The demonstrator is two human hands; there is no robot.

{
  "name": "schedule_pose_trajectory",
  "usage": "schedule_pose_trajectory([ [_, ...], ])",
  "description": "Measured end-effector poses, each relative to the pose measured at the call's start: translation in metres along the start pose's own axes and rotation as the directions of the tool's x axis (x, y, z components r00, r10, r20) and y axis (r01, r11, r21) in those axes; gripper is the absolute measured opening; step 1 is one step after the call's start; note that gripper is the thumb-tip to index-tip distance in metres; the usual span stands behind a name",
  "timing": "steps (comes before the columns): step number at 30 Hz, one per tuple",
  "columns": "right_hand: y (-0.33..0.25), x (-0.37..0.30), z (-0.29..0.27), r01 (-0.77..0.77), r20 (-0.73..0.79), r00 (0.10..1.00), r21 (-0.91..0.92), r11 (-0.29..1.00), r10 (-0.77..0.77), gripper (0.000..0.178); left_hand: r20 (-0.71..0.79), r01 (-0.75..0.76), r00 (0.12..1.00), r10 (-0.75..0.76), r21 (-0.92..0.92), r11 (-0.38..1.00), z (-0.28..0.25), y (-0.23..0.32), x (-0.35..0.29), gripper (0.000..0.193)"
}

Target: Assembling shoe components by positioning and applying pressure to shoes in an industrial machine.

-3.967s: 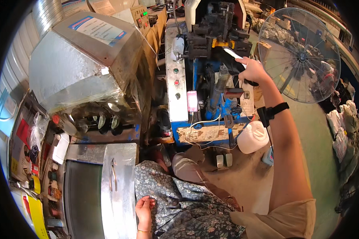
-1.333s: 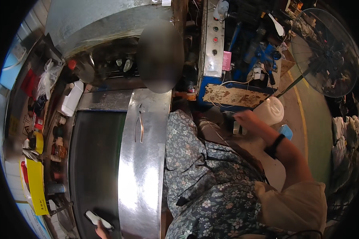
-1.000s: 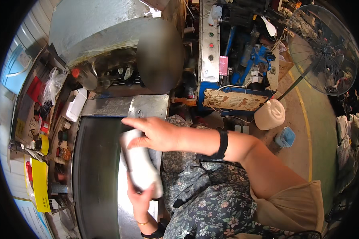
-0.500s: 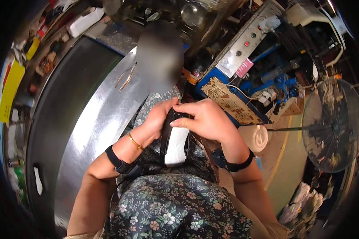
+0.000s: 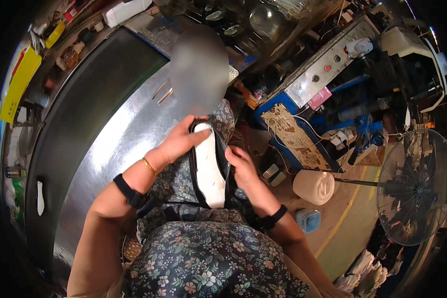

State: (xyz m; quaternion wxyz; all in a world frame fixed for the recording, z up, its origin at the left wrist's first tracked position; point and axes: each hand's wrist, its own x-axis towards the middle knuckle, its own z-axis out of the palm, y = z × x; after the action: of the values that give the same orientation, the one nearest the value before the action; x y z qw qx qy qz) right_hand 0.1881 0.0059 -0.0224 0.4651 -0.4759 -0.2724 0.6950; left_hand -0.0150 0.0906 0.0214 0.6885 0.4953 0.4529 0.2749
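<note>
A black shoe upper (image 5: 194, 174) lies lengthwise over my lap, with a white sole-shaped piece (image 5: 208, 166) showing inside its edges. My left hand (image 5: 183, 138) grips its far end, the thumb pressed on the white piece and the fingers round the black edge. Along the right side, my right hand (image 5: 242, 166) has thumb and fingers closed at the black edge, which stands out from the white piece there. Its fingertips are partly hidden. Floral cloth (image 5: 218, 253) covers my lap beneath the upper.
On my left a shiny metal table (image 5: 109, 144) borders a dark belt (image 5: 94, 84) carrying a white sole-shaped piece (image 5: 40, 197). Thin metal prongs (image 5: 165, 96) lie on the table. To the right are a control box (image 5: 303, 89), a plastic jug (image 5: 310, 186), a blue container (image 5: 309, 221) and a round fan (image 5: 414, 188).
My right hand has moved from the far end down the right side of the upper. The left thumb now presses on the white piece, and more of that piece shows.
</note>
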Motion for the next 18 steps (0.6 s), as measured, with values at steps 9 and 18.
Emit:
schedule_pose_trajectory([
  [9, 0.019, 0.001, 0.021, -0.389, -0.177, 0.91, -0.049, 0.92, 0.376, 0.075, 0.034, -0.061, 0.998, 0.061, -0.007, 0.998, 0.002, -0.016, 0.006, 0.041],
  [18, -0.011, 0.016, 0.047, -0.006, 0.004, 0.982, -0.999, -0.051, -0.189, 0.039, 0.027, -0.144, 0.99, 0.142, 0.129, 0.981, -0.005, -0.027, 0.027, 0.039],
])
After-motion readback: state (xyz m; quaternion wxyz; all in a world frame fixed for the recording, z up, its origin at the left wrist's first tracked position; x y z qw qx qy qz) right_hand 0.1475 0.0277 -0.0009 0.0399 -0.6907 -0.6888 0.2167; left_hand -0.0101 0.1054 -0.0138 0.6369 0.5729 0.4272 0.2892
